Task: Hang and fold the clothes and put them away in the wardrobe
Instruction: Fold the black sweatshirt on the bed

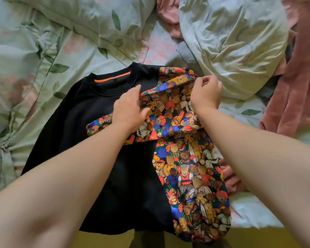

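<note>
A black sweatshirt [89, 126] with an orange neck tape lies flat on the bed, collar away from me. Its right side and sleeve are teddy-bear print fabric [191, 176]. The printed sleeve [170, 111] is folded across the chest. My left hand [131, 110] lies on that sleeve, fingers nearly straight, pressing it down. My right hand [206, 93] pinches the sleeve's fold near the shoulder, fingers curled.
A green leaf-print duvet [48, 56] covers the bed, bunched into a big mound [234, 45] at the upper right. Pink garments [297, 97] lie heaped at the right edge. The bed's near edge and a yellowish floor [100, 240] show at the bottom.
</note>
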Tool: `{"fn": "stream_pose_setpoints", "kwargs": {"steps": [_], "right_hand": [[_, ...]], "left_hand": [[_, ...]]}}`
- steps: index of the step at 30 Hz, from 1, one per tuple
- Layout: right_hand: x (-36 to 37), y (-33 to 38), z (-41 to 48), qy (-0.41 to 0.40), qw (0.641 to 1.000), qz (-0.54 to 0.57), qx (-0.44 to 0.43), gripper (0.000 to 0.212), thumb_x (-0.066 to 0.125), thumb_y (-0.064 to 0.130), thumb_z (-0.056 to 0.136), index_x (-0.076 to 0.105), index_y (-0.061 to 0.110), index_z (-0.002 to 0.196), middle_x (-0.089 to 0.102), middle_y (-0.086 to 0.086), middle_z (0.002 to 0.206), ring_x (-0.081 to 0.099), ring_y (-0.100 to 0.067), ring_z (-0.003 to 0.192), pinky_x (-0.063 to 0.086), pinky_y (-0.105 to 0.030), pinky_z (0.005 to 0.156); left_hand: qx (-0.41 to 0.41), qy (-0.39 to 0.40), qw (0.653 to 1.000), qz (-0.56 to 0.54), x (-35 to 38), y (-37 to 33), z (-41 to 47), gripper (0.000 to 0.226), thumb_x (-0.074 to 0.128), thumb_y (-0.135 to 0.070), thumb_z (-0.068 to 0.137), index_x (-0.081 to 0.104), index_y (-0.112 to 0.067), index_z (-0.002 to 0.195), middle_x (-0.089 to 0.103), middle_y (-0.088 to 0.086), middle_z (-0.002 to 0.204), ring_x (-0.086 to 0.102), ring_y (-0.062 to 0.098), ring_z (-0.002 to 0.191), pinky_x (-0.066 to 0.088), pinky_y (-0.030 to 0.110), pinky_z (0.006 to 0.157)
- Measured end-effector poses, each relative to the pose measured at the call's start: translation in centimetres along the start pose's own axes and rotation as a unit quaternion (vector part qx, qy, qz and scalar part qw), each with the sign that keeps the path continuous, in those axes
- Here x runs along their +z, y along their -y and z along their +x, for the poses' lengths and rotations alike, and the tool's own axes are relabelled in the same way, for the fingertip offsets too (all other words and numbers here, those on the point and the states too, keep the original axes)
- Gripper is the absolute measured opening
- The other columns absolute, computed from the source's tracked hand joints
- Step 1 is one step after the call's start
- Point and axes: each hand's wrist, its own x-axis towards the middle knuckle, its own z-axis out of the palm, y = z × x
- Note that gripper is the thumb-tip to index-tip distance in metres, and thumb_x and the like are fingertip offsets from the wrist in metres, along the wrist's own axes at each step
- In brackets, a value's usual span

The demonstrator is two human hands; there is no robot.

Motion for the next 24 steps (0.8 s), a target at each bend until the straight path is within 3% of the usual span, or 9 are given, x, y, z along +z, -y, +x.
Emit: {"fn": "stream_pose_setpoints", "kwargs": {"steps": [2, 5, 7, 9, 14, 16, 19, 21, 24], "right_hand": [[-0.1, 1.0, 2.3, 0.038, 0.994, -0.026, 0.095, 0.041, 0.042, 0.049, 0.098, 0.066, 0.016, 0.106, 0.062, -0.010, 0.123, 0.059, -0.031, 0.114, 0.042, -0.035, 0.090], [0.0, 2.8, 4.3, 0.181, 0.971, -0.020, 0.155, 0.065, 0.046, 0.062, 0.095, 0.063, 0.007, 0.126, 0.062, -0.012, 0.123, 0.060, -0.033, 0.110, 0.045, -0.032, 0.088], [-0.5, 3.9, 5.5, 0.269, 0.952, 0.032, 0.146, 0.039, 0.061, 0.052, 0.093, 0.066, 0.015, 0.101, 0.065, -0.006, 0.102, 0.062, -0.021, 0.082, 0.050, -0.026, 0.066], [-0.9, 4.5, 6.8, 0.270, 0.954, 0.023, 0.130, 0.022, 0.075, 0.034, 0.087, 0.066, 0.014, 0.088, 0.065, -0.002, 0.085, 0.059, -0.013, 0.062, 0.040, -0.019, 0.043], [-1.5, 8.0, 8.9, 0.301, 0.948, -0.024, 0.105, 0.024, 0.061, 0.001, 0.091, 0.050, 0.010, 0.073, 0.050, -0.007, 0.048, 0.043, -0.012, 0.026, 0.031, -0.015, 0.032], [-1.6, 9.7, 9.8, 0.284, 0.955, -0.040, 0.078, 0.023, 0.056, 0.002, 0.091, 0.047, 0.011, 0.072, 0.054, -0.008, 0.053, 0.052, -0.019, 0.042, 0.037, -0.021, 0.038], [-0.7, 11.1, 10.9, 0.247, 0.964, 0.067, 0.077, 0.019, 0.063, 0.005, 0.084, 0.048, 0.016, 0.079, 0.061, -0.009, 0.095, 0.068, -0.025, 0.089, 0.059, -0.030, 0.065], [0.3, 11.0, 10.5, 0.210, 0.972, 0.081, 0.065, 0.013, 0.064, 0.009, 0.082, 0.056, 0.016, 0.089, 0.061, -0.007, 0.105, 0.067, -0.026, 0.101, 0.061, -0.036, 0.079], [1.0, 9.3, 8.2, 0.129, 0.987, -0.041, -0.086, 0.023, 0.057, 0.016, 0.082, 0.059, 0.022, 0.104, 0.055, -0.003, 0.115, 0.056, -0.024, 0.101, 0.043, -0.031, 0.083]], "left_hand": [[-0.014, 0.012, 1.000, 0.004, 0.0, -1.9, 1.4, 0.081, 0.071, -0.048, 0.088, 0.034, -0.019, 0.154, 0.051, 0.003, 0.148, 0.049, 0.029, 0.135, 0.043, 0.049, 0.107], [-0.025, 0.049, 0.998, 0.014, -0.3, -3.3, 3.0, 0.064, 0.065, -0.043, 0.092, 0.040, -0.024, 0.148, 0.061, 0.006, 0.136, 0.056, 0.033, 0.125, 0.045, 0.049, 0.102], [-0.024, 0.069, 0.997, 0.012, -0.5, -3.7, 3.7, 0.047, 0.060, -0.036, 0.096, 0.046, -0.026, 0.140, 0.064, 0.006, 0.129, 0.059, 0.034, 0.117, 0.046, 0.048, 0.100], [-0.015, 0.073, 0.997, 0.007, -0.6, -4.1, 4.1, 0.032, 0.055, -0.032, 0.097, 0.052, -0.025, 0.128, 0.066, 0.006, 0.118, 0.061, 0.034, 0.106, 0.048, 0.047, 0.094], [-0.038, 0.096, 0.994, -0.034, -0.6, -4.1, 4.7, 0.028, 0.045, -0.050, 0.101, 0.055, -0.024, 0.107, 0.063, 0.002, 0.089, 0.060, 0.024, 0.076, 0.047, 0.038, 0.063], [-0.041, 0.097, 0.994, -0.037, -0.3, -4.1, 4.9, 0.038, 0.040, -0.060, 0.101, 0.052, -0.025, 0.089, 0.060, -0.001, 0.081, 0.056, 0.018, 0.069, 0.038, 0.034, 0.054], [-0.062, 0.099, 0.992, -0.050, -0.2, -4.3, 5.2, 0.051, 0.038, -0.068, 0.098, 0.050, -0.024, 0.075, 0.058, -0.001, 0.076, 0.055, 0.021, 0.071, 0.033, 0.034, 0.054], [-0.095, 0.073, 0.992, -0.043, -0.2, -3.9, 5.3, 0.046, 0.043, -0.062, 0.099, 0.056, -0.022, 0.081, 0.063, 0.002, 0.084, 0.059, 0.027, 0.081, 0.041, 0.036, 0.063], [-0.165, 0.018, 0.986, -0.037, -0.1, -2.9, 5.5, 0.033, 0.047, -0.050, 0.102, 0.066, -0.023, 0.105, 0.069, 0.007, 0.105, 0.063, 0.031, 0.100, 0.046, 0.037, 0.078]]}}
